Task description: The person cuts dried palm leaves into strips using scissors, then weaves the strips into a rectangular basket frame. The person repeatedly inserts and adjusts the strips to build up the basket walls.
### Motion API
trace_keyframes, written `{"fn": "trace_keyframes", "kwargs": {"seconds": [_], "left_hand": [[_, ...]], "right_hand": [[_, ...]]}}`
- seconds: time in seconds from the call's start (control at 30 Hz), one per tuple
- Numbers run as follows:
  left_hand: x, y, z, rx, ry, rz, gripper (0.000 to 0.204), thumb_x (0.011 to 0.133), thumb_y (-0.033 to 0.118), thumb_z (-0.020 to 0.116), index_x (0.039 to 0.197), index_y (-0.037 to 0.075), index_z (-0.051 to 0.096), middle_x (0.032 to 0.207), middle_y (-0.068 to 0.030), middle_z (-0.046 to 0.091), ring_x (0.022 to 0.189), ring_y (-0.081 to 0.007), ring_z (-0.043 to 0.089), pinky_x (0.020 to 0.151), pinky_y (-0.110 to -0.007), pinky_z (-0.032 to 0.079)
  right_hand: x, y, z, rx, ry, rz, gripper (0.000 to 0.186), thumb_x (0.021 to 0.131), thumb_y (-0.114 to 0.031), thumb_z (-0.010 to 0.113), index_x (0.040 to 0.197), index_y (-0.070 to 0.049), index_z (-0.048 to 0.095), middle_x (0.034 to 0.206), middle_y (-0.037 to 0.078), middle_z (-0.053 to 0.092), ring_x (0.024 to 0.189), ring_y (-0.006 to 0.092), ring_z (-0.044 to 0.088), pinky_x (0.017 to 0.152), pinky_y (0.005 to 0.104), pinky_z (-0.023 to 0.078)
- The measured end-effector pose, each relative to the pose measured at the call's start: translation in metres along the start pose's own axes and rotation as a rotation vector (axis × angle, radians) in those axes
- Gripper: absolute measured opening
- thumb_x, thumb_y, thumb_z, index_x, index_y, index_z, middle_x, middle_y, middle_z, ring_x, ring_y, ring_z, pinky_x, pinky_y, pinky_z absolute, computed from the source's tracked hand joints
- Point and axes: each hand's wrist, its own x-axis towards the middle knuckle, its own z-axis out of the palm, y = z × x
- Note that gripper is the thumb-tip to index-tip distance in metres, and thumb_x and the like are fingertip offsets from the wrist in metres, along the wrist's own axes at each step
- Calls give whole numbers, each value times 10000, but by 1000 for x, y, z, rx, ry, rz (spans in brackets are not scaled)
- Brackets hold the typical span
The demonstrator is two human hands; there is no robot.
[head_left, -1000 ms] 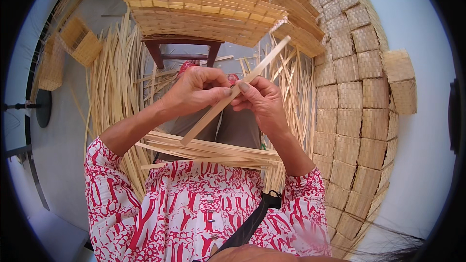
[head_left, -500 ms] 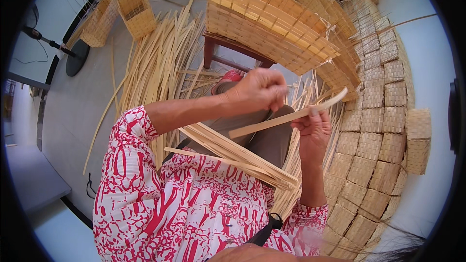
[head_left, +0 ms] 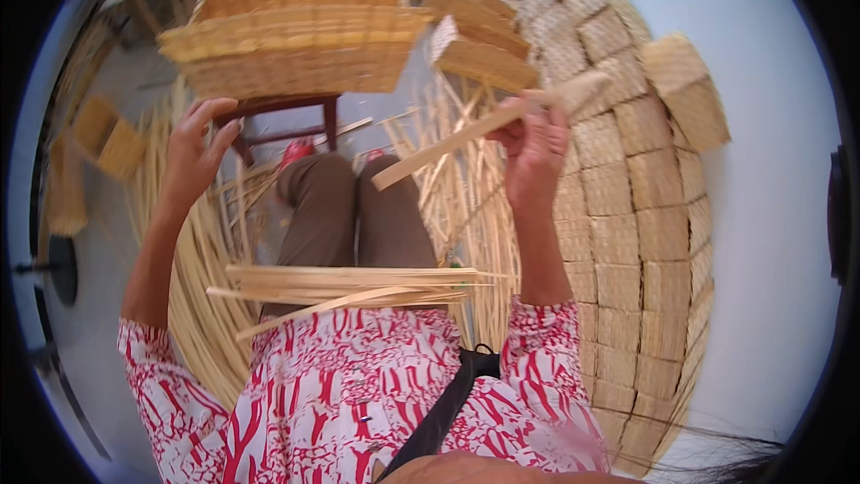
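Observation:
My right hand [head_left: 535,157] pinches a flat pale bamboo strip [head_left: 439,150] near its far end. The strip slants down to the left above my knees, and its upper right end is blurred. My left hand [head_left: 199,151] is raised with thumb and fingers apart, nothing between them. It is beside the lower left corner of a long, partly woven basket [head_left: 287,72]; whether the fingertips touch it I cannot tell. The basket rests on a dark red stool [head_left: 330,125] in front of my knees. Across my lap lies a bundle of cut strips [head_left: 349,278].
Long loose strips [head_left: 202,278] cover the floor at left, and more strips [head_left: 479,206] lie right of my legs. Stacked woven baskets [head_left: 618,215] line the right wall. Small baskets [head_left: 121,148] stand at far left, near a round dark stand base [head_left: 63,269].
My view has swung, so the basket appears further left. My left hand has moved away from the strip toward the basket's left corner, its fingers spreading. My right hand still holds the strip.

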Motion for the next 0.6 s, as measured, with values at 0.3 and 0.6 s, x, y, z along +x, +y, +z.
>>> {"fn": "trace_keyframes", "kwargs": {"seconds": [0.3, 0.6], "left_hand": [[101, 158, 52, -845, -625, -167, 349, 968, 242, 621, 1207, -12, 635, 920, -35, 674, 667, -69, 561, 577, -234, 468], [131, 127, 111, -260, -161, 667, 204, 1000, 213, 532, 1046, 85, 685, 969, -81, 682, 1025, -258, 585, 876, -419, 446]], "right_hand": [[-52, -5, 51, -42, -374, 280, 229, 1045, -241, 476, 1053, -21, 541, 848, 107, 679, 751, 184, 694, 672, 298, 578], [-59, -55, -42, -337, -653, 456, 204, 1026, -147, 462, 1104, -28, 608, 729, 8, 562, 609, 73, 539, 555, 227, 443]]}}
